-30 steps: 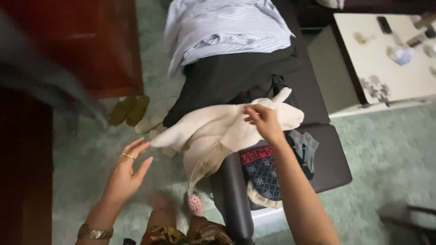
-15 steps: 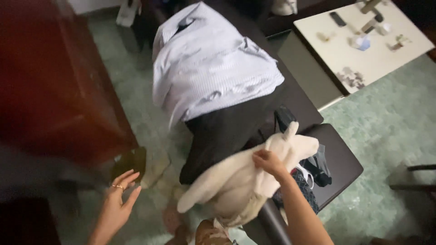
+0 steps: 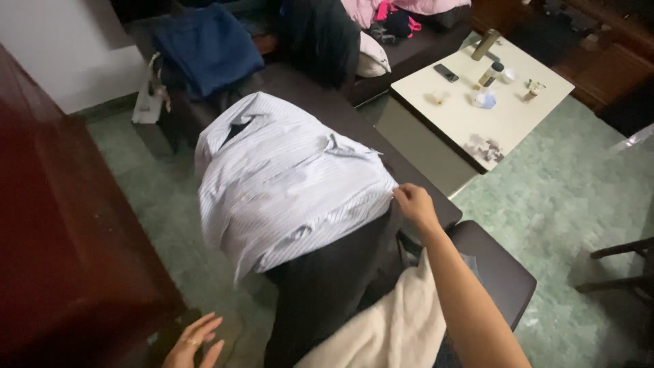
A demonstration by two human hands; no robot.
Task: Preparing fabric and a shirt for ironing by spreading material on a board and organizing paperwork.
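Note:
A pale blue striped shirt (image 3: 286, 177) lies spread over a dark brown sofa (image 3: 497, 272). My right hand (image 3: 412, 204) is at the shirt's right edge, fingers curled onto the fabric. A black garment (image 3: 320, 286) lies under the shirt and hangs toward me. A cream garment (image 3: 388, 327) lies loose beside my right forearm, below the black one. My left hand (image 3: 194, 343) hovers low at the bottom edge with a ring on it, fingers apart and holding nothing, near the black garment's left side.
A white coffee table (image 3: 470, 126) with small bottles and a phone stands to the right of the sofa. A blue garment (image 3: 208, 48) and more clothes lie at the far end. Dark red wooden furniture (image 3: 61, 259) fills the left. A chair (image 3: 620, 272) is at right.
My right hand let go of the cream garment and moved up to the striped shirt's edge. The view tilted upward along the sofa. My left hand stayed low and open.

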